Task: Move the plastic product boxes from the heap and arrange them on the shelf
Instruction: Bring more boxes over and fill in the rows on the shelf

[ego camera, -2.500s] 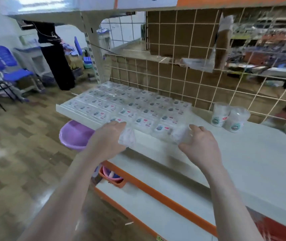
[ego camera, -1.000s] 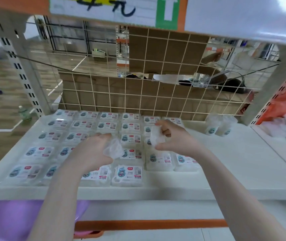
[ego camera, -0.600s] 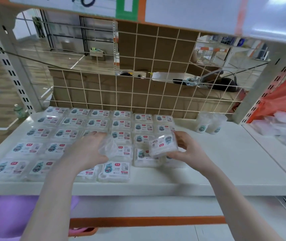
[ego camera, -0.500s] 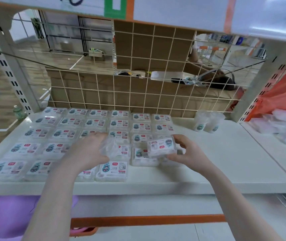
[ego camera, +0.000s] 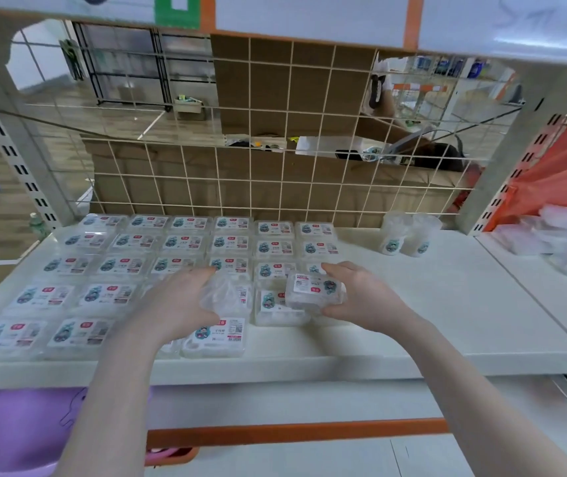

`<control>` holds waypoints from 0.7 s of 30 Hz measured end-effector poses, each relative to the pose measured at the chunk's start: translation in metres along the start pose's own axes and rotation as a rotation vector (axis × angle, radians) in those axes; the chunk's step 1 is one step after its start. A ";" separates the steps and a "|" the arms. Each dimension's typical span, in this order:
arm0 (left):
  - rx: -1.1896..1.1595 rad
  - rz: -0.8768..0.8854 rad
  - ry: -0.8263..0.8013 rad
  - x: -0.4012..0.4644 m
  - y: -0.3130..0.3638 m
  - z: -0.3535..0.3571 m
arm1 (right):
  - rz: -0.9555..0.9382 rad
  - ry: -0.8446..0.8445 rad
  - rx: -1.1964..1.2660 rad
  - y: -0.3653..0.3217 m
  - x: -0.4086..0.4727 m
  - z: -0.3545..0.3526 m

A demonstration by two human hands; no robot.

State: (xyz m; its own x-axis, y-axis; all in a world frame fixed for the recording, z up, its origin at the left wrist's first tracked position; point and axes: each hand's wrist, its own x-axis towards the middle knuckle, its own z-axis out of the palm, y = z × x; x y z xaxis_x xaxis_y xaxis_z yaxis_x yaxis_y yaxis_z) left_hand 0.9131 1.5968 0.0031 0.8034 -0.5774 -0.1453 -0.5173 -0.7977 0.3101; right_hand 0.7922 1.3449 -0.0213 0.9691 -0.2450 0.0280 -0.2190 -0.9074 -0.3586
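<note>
Several clear plastic product boxes [ego camera: 182, 243] with printed labels lie in neat rows on the left half of the white shelf [ego camera: 447, 304]. My right hand [ego camera: 364, 297] grips one labelled box [ego camera: 314, 291], label up, just above the right end of the rows. My left hand [ego camera: 179, 304] holds another clear box [ego camera: 228, 297] over the middle of the rows; its label is turned away. A heap of clear boxes [ego camera: 564, 239] lies on the neighbouring shelf section at the far right.
Two round clear tubs [ego camera: 406, 235] stand at the back of the shelf, right of the rows. A wire grid [ego camera: 275, 160] backs the shelf. A purple basin [ego camera: 10, 428] sits below at left, an orange bag [ego camera: 564, 166] hangs at right.
I turned to face the shelf squarely. My right hand turned its box label up and lowered it toward the right end of the rows. My left hand stays over the rows with its box.
</note>
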 end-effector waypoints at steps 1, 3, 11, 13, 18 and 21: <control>-0.006 0.000 0.002 0.000 -0.001 0.000 | 0.028 0.019 -0.057 -0.003 -0.002 0.001; -0.015 0.003 0.007 0.001 -0.002 0.001 | 0.079 0.049 -0.164 -0.012 -0.006 0.007; 0.000 0.028 0.008 0.004 -0.002 -0.003 | -0.207 -0.204 -0.295 -0.020 0.009 -0.028; 0.022 0.031 0.017 0.005 -0.003 -0.006 | -0.330 -0.328 -0.398 -0.021 0.024 -0.045; 0.029 0.033 0.025 0.006 -0.004 -0.009 | -0.404 -0.577 -0.550 -0.024 0.054 -0.054; 0.029 0.034 0.026 0.003 -0.005 -0.009 | -0.431 -0.632 -0.572 -0.023 0.060 -0.048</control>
State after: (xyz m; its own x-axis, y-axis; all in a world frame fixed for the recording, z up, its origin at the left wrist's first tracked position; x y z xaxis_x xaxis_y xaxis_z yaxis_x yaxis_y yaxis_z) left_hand 0.9211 1.6003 0.0095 0.7926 -0.5996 -0.1108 -0.5521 -0.7828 0.2871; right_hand 0.8500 1.3351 0.0336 0.8248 0.2272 -0.5178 0.3111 -0.9470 0.0800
